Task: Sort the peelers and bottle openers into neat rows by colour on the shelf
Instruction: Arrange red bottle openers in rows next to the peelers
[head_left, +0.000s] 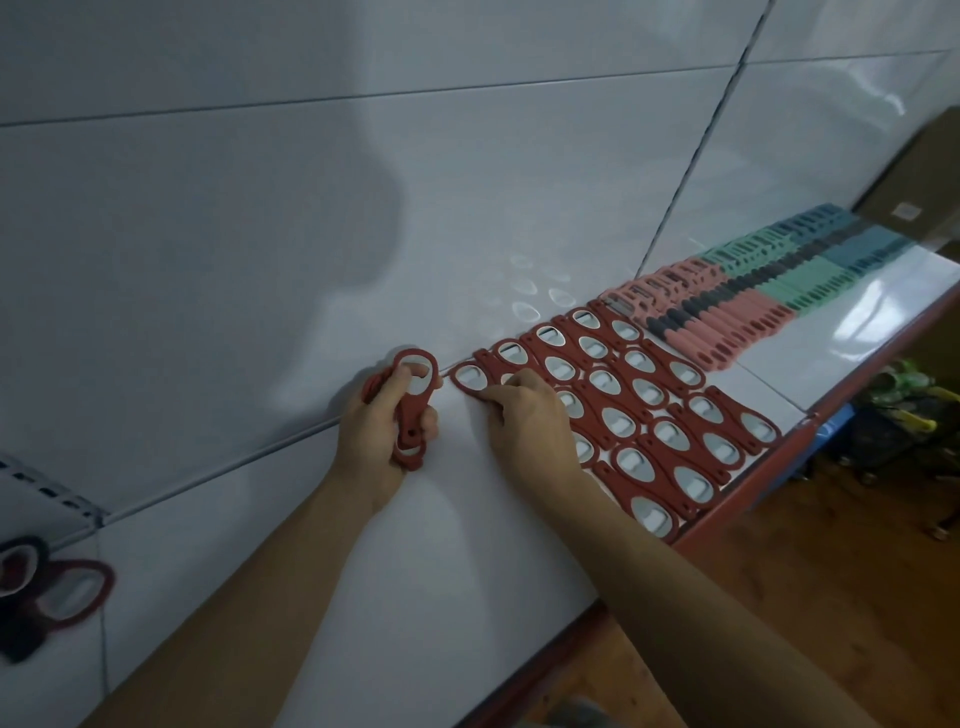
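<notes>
Several dark red bottle openers (631, 400) lie in overlapping rows on the white shelf (415, 571). My left hand (379, 431) grips a small stack of red bottle openers (413, 410), one ring sticking up past my fingers. My right hand (524, 415) rests on the leftmost red openers of the rows, fingertips pressing on one next to the opener (469, 378) at the row's end. Farther right lie rows of pink peelers (722, 325), green peelers (795, 283) and blue peelers (857, 244).
The shelf has a red front edge (727, 499) and a white back wall (363, 182). More dark openers (57, 592) lie blurred at the far left. A cardboard box (919, 187) stands at the shelf's far right end. A wooden floor lies below.
</notes>
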